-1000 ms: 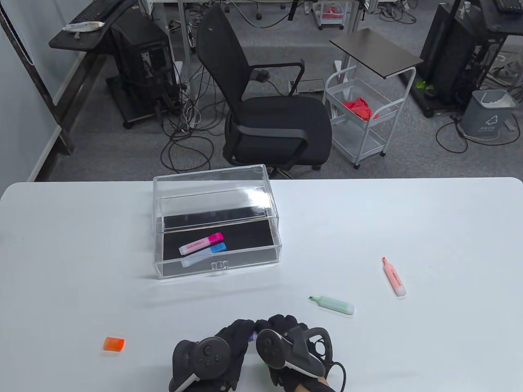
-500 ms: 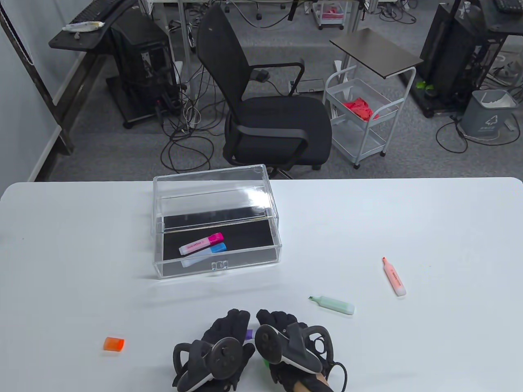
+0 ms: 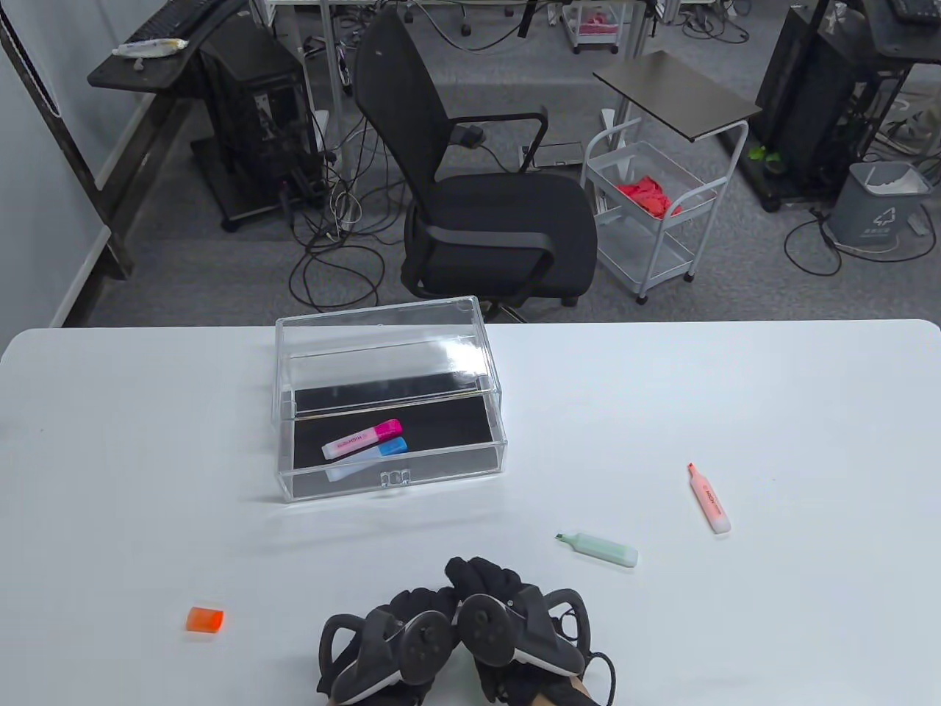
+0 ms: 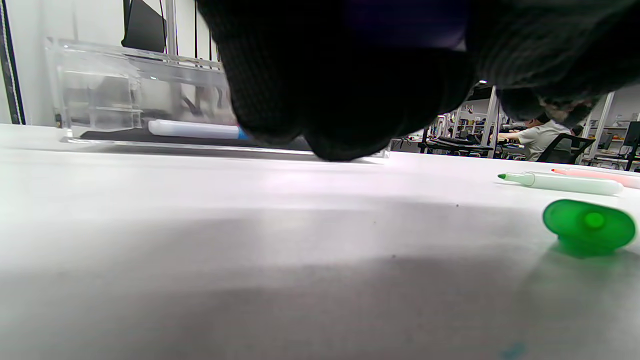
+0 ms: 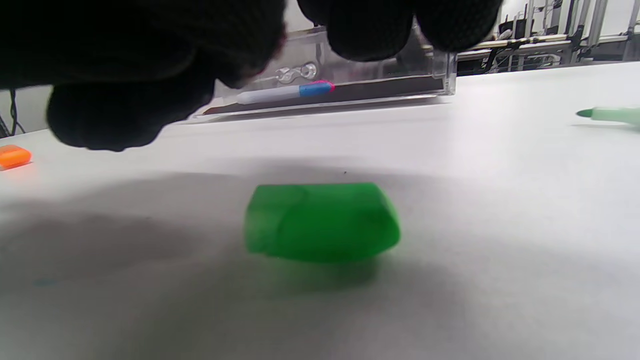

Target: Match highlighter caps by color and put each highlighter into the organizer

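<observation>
The room was evenly and brightly lit from overhead. A white glare patch sat on the lid of the clear organizer (image 3: 382, 353). In both wrist views the gloved fingers (image 4: 350, 75) were dark, blurred masses, throwing a broad soft shadow over the table (image 4: 200, 210) beneath them. The green cap (image 5: 320, 220) near that shadow looked soft and out of focus.

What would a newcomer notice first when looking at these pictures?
Probably the two black-gloved hands, left hand and right hand, pressed together at the table's near edge. Next, the clear acrylic organizer box at the middle, with a pink-capped highlighter and a blue-capped highlighter in its open drawer. Then the bright green plastic cap, lying on the white table under the hands.
</observation>
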Motion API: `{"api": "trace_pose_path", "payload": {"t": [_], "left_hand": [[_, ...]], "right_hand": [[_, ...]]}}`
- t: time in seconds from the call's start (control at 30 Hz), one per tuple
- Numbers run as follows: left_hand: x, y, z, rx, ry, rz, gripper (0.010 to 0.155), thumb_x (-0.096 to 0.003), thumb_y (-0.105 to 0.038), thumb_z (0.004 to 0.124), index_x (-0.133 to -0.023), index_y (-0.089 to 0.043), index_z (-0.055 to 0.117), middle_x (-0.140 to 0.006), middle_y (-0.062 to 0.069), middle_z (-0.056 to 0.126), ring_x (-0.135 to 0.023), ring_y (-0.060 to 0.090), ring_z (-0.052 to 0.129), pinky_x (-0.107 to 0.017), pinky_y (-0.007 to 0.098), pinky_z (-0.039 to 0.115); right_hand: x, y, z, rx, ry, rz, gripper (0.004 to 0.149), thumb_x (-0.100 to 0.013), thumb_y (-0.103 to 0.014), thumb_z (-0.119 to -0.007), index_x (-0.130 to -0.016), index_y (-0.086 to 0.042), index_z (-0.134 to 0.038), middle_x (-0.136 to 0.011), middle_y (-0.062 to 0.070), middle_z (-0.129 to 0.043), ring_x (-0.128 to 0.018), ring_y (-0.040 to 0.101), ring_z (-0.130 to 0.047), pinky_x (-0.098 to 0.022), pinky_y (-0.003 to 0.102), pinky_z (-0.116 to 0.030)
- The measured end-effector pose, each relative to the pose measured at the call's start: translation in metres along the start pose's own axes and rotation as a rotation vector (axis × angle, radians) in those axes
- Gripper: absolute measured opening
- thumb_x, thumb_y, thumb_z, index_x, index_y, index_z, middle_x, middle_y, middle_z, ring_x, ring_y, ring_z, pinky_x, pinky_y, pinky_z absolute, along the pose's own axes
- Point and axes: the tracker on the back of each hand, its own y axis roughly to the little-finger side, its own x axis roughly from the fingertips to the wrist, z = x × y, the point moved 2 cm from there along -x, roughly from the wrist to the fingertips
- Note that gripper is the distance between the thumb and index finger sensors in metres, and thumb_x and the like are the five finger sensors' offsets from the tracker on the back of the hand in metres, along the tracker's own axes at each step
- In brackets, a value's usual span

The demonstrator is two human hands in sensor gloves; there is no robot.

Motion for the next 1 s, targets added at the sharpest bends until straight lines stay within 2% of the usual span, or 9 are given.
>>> {"api": "trace_pose_path", "payload": {"t": [0.07,0.2,0.4,0.73,1.0], "left_hand": [[0.001,0.003,-0.001,-0.017,0.001,-0.012,0.059,-0.0436,-0.055,0.067,-0.098,-0.032,0.063,-0.079,-0.014,0.084,-0.055,0.009,0.101,-0.047,0.029,0.091],[0.003,0.018,-0.005,-0.040,-0.005,-0.044,0.059,-0.0437,-0.055,0.067,-0.099,-0.033,0.063,-0.079,-0.014,0.083,-0.055,0.009,0.100,-0.047,0.029,0.091],[-0.011,0.049,-0.025,-0.032,-0.001,-0.120,0.059,-0.0446,-0.054,0.068,-0.099,-0.033,0.062,-0.080,-0.014,0.082,-0.057,0.011,0.099,-0.048,0.030,0.090],[-0.081,0.092,-0.075,-0.147,-0.015,-0.251,0.060,-0.0452,-0.055,0.067,-0.101,-0.034,0.060,-0.083,-0.015,0.081,-0.060,0.011,0.099,-0.051,0.030,0.089],[-0.135,0.115,-0.090,-0.210,0.020,-0.358,0.060,-0.0465,-0.055,0.067,-0.103,-0.036,0.057,-0.087,-0.015,0.077,-0.066,0.012,0.095,-0.056,0.031,0.086]], "right_hand": [[0.002,0.005,0.002,0.006,0.005,-0.026,0.082,-0.040,-0.033,-0.083,-0.101,-0.022,-0.029,-0.107,0.011,-0.040,-0.090,0.033,-0.064,-0.066,0.060,-0.055],[0.006,0.017,0.008,-0.005,0.011,-0.079,0.082,-0.041,-0.038,-0.082,-0.102,-0.025,-0.028,-0.110,0.009,-0.032,-0.099,0.038,-0.050,-0.068,0.067,-0.046],[0.009,0.024,0.014,-0.019,0.031,-0.113,0.079,-0.042,-0.042,-0.079,-0.102,-0.027,-0.031,-0.112,0.008,-0.025,-0.104,0.041,-0.036,-0.069,0.070,-0.037],[0.008,0.025,0.014,-0.020,0.012,-0.122,0.078,-0.042,-0.044,-0.078,-0.103,-0.028,-0.031,-0.112,0.008,-0.024,-0.104,0.042,-0.032,-0.069,0.070,-0.034],[0.007,0.032,0.013,-0.039,-0.002,-0.143,0.078,-0.042,-0.044,-0.077,-0.103,-0.028,-0.032,-0.112,0.008,-0.023,-0.104,0.042,-0.031,-0.069,0.070,-0.033]]}}
